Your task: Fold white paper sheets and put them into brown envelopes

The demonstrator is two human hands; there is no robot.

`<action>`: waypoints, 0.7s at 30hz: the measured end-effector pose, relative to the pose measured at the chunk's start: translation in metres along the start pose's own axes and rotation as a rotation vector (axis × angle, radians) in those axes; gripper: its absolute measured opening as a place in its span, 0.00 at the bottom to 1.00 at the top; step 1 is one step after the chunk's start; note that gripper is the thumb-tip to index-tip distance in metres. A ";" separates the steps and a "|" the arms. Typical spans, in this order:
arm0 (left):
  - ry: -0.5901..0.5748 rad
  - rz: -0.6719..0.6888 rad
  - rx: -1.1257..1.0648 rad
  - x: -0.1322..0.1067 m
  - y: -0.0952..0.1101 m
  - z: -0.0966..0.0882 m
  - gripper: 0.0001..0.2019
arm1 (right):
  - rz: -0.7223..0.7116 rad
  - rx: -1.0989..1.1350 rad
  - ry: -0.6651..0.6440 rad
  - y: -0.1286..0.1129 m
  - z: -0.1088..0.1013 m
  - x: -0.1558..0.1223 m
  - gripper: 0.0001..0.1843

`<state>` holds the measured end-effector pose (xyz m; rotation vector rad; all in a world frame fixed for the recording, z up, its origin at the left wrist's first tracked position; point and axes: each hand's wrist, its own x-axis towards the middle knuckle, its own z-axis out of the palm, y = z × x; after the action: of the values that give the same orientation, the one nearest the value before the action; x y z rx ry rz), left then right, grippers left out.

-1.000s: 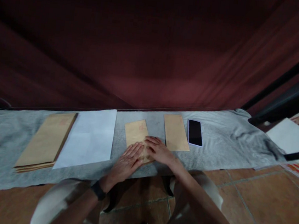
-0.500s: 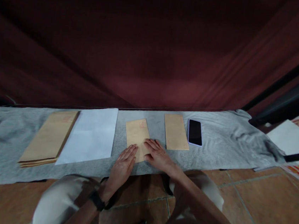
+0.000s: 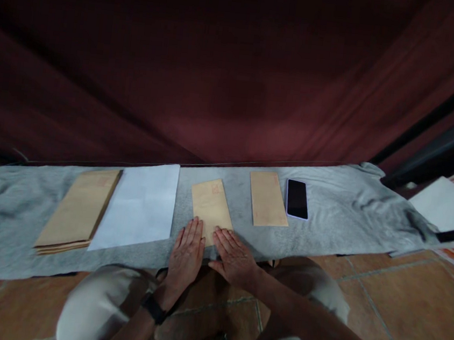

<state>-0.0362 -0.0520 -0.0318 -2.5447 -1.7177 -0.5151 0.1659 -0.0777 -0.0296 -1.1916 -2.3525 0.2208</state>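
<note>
A tan paper envelope (image 3: 212,205) with red print at its far right corner lies flat in the middle of the grey cloth. My left hand (image 3: 188,250) rests flat at its near left corner, fingers straight and side by side. My right hand (image 3: 234,257) lies on its near right part, fingers stretched out. Both hands are open and grip nothing. To the right is another tan envelope (image 3: 268,198), with a phone (image 3: 297,199) in a pale purple case beside it. White paper sheets (image 3: 138,204) lie left of my left hand.
A stack of tan envelopes (image 3: 79,208) stands at the far left, against the white sheets. The grey cloth (image 3: 339,214) covers a narrow bench. Dark red fabric (image 3: 233,106) hangs behind it. Tiled floor (image 3: 396,296) shows below, and a white sheet (image 3: 448,204) lies at the far right.
Both my hands have moved slightly nearer to me, toward the envelope's near end. The right fingers have slid down off the envelope's middle and now lie straighter.
</note>
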 end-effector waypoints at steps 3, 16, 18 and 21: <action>0.004 -0.008 -0.002 0.000 0.001 -0.002 0.31 | 0.049 -0.025 -0.006 0.010 -0.008 -0.007 0.41; 0.093 -0.060 -0.046 -0.002 0.003 0.004 0.30 | 0.091 -0.072 -0.028 -0.016 -0.003 -0.010 0.35; 0.115 -0.046 -0.051 -0.002 0.002 0.006 0.30 | 0.062 -0.065 -0.032 -0.027 0.006 -0.007 0.34; 0.152 -0.034 -0.060 -0.004 0.000 0.008 0.30 | 0.107 -0.102 -0.006 -0.035 0.015 -0.005 0.34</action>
<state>-0.0357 -0.0538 -0.0408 -2.4470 -1.7201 -0.7520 0.1361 -0.1018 -0.0325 -1.3688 -2.3322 0.1419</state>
